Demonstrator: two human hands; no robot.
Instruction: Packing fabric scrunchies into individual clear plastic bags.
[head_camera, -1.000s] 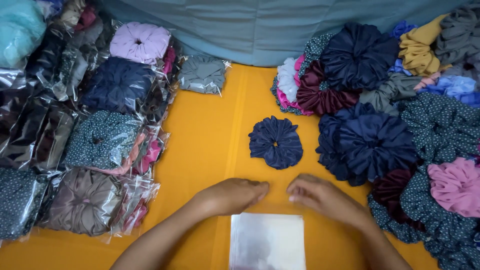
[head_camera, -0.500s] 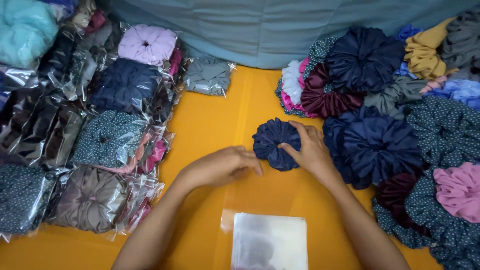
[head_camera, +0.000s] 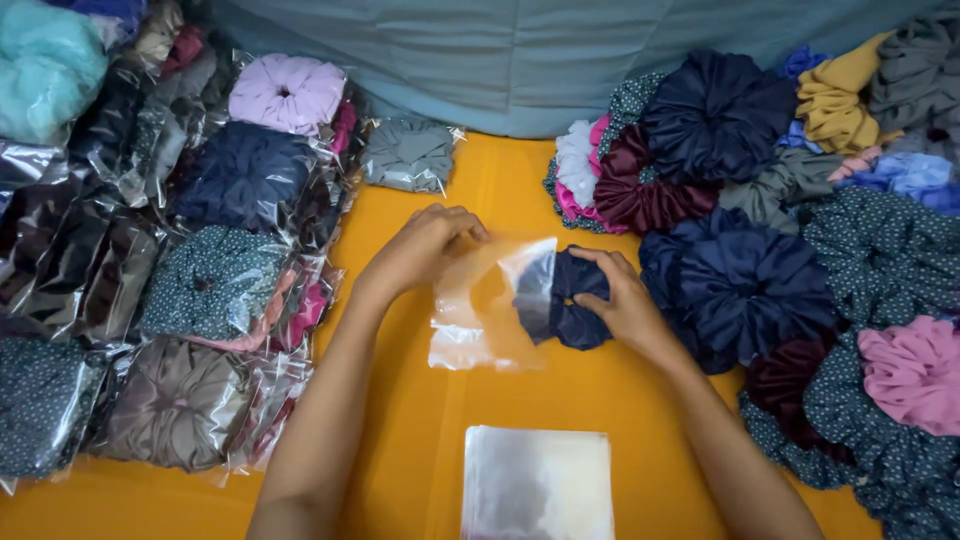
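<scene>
My left hand (head_camera: 420, 250) pinches the top edge of a clear plastic bag (head_camera: 485, 305) and holds it up above the orange surface (head_camera: 500, 190). My right hand (head_camera: 620, 300) grips a navy blue scrunchie (head_camera: 565, 300) at the bag's right-hand opening. Part of the scrunchie sits behind the clear film. A stack of flat clear bags (head_camera: 537, 485) lies near the front edge, between my forearms.
Bagged scrunchies (head_camera: 215, 280) in many colours lie in rows on the left. A loose pile of scrunchies (head_camera: 760, 280) fills the right side, dark blue, maroon, pink, yellow and dotted. One bagged grey scrunchie (head_camera: 408, 155) lies at the back. A grey-blue cloth (head_camera: 520, 60) hangs behind.
My right hand has taken up the navy scrunchie from the surface. My left hand has lifted one clear bag, and the scrunchie now sits at its opening.
</scene>
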